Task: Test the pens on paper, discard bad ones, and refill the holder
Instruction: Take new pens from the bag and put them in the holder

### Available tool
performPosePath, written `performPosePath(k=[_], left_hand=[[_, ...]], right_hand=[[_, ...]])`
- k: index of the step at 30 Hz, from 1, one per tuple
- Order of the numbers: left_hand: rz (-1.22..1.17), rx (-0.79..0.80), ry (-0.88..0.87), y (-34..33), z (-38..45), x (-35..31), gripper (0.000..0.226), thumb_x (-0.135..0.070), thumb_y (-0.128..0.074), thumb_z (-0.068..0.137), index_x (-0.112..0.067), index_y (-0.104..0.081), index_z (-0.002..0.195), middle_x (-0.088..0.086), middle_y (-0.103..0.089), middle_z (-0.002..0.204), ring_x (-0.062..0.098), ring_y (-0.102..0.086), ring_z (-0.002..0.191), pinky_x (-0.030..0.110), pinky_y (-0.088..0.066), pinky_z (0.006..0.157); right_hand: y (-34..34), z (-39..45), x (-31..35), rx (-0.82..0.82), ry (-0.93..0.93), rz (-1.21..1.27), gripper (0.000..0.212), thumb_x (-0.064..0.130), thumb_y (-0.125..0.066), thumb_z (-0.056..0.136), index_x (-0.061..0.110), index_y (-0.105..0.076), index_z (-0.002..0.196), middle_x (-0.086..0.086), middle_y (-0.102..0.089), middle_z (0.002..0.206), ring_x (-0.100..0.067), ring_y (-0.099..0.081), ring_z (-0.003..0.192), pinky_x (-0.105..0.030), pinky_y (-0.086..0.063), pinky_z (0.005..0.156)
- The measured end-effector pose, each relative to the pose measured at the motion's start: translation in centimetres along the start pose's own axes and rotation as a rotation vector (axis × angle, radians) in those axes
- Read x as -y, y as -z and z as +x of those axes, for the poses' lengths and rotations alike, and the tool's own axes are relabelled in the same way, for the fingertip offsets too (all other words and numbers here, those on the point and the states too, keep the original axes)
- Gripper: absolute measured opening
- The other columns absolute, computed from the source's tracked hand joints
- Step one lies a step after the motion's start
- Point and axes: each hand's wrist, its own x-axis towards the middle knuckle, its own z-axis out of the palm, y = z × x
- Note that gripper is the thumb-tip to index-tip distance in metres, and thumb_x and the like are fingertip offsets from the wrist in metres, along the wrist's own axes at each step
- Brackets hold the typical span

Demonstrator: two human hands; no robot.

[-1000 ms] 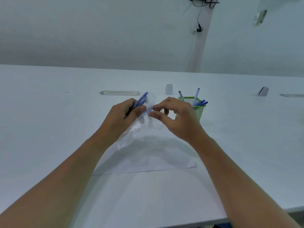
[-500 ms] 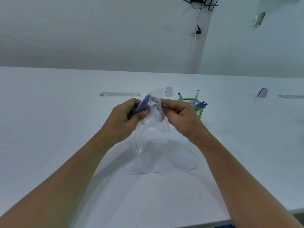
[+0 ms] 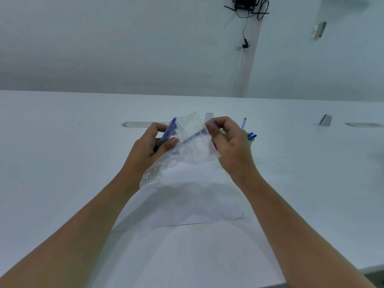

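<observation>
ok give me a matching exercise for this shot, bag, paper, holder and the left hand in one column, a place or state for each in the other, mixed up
Things:
1. bag
2. paper
3. holder
4. left hand

Places or states:
A. flat on the table under the hands
B. gripping a bunch of blue pens
C. clear, held up between both hands
D. green, mostly hidden behind the right hand

Pairs: 1-C, 2-A, 3-D, 4-B
</observation>
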Motion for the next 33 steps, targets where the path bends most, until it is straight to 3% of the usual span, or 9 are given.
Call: performPosePath(k=[5,10,13,15,19,23,27,30,33], left_hand=[[0.003,0.013,0.004,0.2,-0.3,-0.1,0.030,-0.053,-0.055,0.091,-0.030,-0.058,0.110,0.004,-0.074,0.083,0.029,-0.065,0.073,0.019,-0.050,0.066],[0.026,0.025,-0.039,0.3,-0.6,0.0,0.026,-0.051,-0.055,0.101,-0.027,-0.063,0.110,0.022,-0.066,0.089,0.045,-0.063,0.085,0.052,-0.053,0.077],[0.023,0.015,-0.051,0.5,-0.6,0.1,0.032,-0.052,-0.057,0.100,-0.024,-0.066,0.111,0.024,-0.065,0.090,0.045,-0.064,0.085,0.057,-0.053,0.081],[0.033,0.011,-0.054,0.4,-0.6,0.3,0.036,-0.051,-0.056,0.098,-0.019,-0.067,0.109,0.022,-0.066,0.089,0.044,-0.063,0.084,0.048,-0.051,0.075],[0.067,0.013,-0.045,0.2,-0.5,0.2,0.024,-0.039,-0.058,0.104,-0.017,-0.069,0.106,0.013,-0.071,0.083,0.037,-0.059,0.081,0.021,-0.041,0.066],[0.074,0.005,-0.020,0.2,-0.7,-0.2,0.022,-0.037,-0.056,0.104,-0.020,-0.070,0.101,-0.002,-0.074,0.079,0.023,-0.057,0.071,0.015,-0.039,0.062],[0.066,0.001,-0.022,0.1,-0.9,-0.4,0.030,-0.039,-0.054,0.104,-0.016,-0.069,0.091,0.003,-0.072,0.077,0.014,-0.053,0.067,0.017,-0.037,0.060],[0.066,-0.008,-0.030,0.2,-0.9,-0.4,0.035,-0.038,-0.054,0.105,-0.008,-0.069,0.094,0.009,-0.071,0.078,0.018,-0.051,0.065,0.017,-0.036,0.059],[0.046,0.006,-0.043,0.2,-0.9,-0.4,0.033,-0.036,-0.054,0.105,-0.009,-0.069,0.095,0.007,-0.073,0.078,0.019,-0.051,0.064,0.017,-0.036,0.059]], right_hand=[[2.3,0.7,1.3,-0.375,0.093,0.054,0.015,0.024,-0.050,0.112,0.016,-0.058,0.102,-0.011,-0.075,0.099,-0.019,-0.052,0.046,-0.031,-0.045,0.050],[4.8,1.6,1.1,-0.726,0.275,-0.216,0.018,0.029,-0.044,0.112,0.018,-0.057,0.107,0.005,-0.074,0.089,-0.035,-0.062,0.061,-0.050,-0.054,0.063],[6.1,2.2,0.7,-0.806,0.339,-0.373,0.025,0.023,-0.044,0.112,0.004,-0.060,0.108,0.004,-0.069,0.090,-0.029,-0.068,0.079,-0.034,-0.053,0.073],[6.7,2.4,0.4,-0.818,0.347,-0.474,0.027,0.021,-0.045,0.112,0.001,-0.062,0.110,0.000,-0.069,0.094,-0.025,-0.068,0.086,-0.018,-0.044,0.072],[7.0,2.4,-0.4,-0.806,0.325,-0.623,0.027,0.022,-0.050,0.110,0.002,-0.067,0.108,-0.010,-0.072,0.101,-0.015,-0.059,0.085,-0.017,-0.032,0.069],[7.1,2.5,-1.3,-0.686,0.283,-0.735,0.030,0.026,-0.053,0.109,0.006,-0.074,0.116,-0.011,-0.074,0.110,-0.022,-0.066,0.098,-0.022,-0.038,0.077],[6.6,2.5,-2.0,-0.622,0.200,-0.857,0.041,0.037,-0.048,0.109,0.010,-0.071,0.130,-0.012,-0.073,0.116,-0.037,-0.063,0.108,-0.041,-0.043,0.093],[5.7,2.2,-1.1,-0.581,0.377,-0.761,0.026,0.033,-0.059,0.106,0.014,-0.075,0.114,-0.004,-0.071,0.106,-0.030,-0.063,0.090,-0.041,-0.045,0.089],[4.1,1.5,-0.3,-0.334,0.567,-0.609,0.009,0.020,-0.074,0.097,0.013,-0.078,0.093,0.005,-0.069,0.091,-0.025,-0.060,0.077,-0.049,-0.051,0.078]])
